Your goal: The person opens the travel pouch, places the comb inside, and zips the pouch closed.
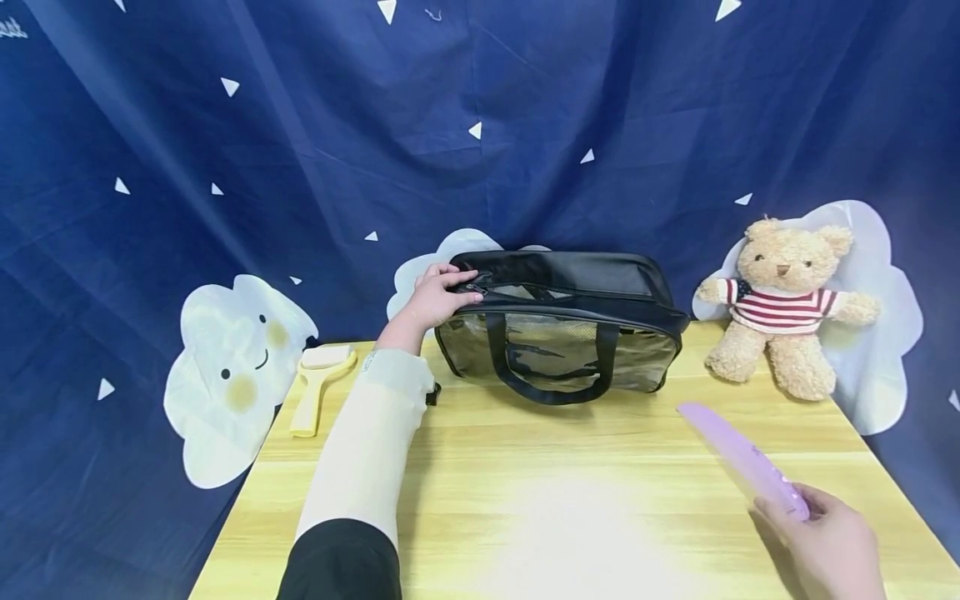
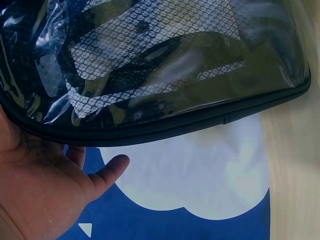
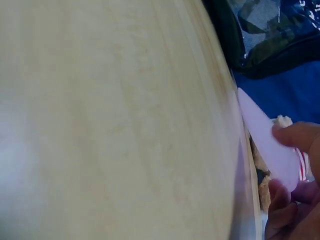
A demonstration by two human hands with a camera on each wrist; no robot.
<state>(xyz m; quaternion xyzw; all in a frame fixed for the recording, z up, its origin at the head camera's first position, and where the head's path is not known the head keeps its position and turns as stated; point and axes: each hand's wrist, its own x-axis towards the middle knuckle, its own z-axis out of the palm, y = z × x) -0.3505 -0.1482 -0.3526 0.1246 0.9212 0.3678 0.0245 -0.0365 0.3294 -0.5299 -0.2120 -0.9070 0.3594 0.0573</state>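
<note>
A black bag with see-through sides [image 1: 555,358] stands at the back of the table, its top zip partly undone. My left hand [image 1: 441,296] rests over the bag's upper left corner, with thumb and forefinger spread beside the zip. In the left wrist view, some of the left fingers are hidden by the bag, while one digit [image 2: 117,167] sticks out straight beneath its black edging. Over the front right of the table, my right hand [image 1: 828,537] holds a lilac comb [image 1: 742,458] by one end. The right wrist view shows thumb and fingers pinching the comb [image 3: 270,145].
A yellow-handled lint roller [image 1: 311,400] lies at the table's left edge. A teddy bear [image 1: 783,308] in a striped top sits at the back right, near the bag. Behind the table [image 1: 450,500] hangs a dark blue curtain [image 1: 337,125] with white clouds.
</note>
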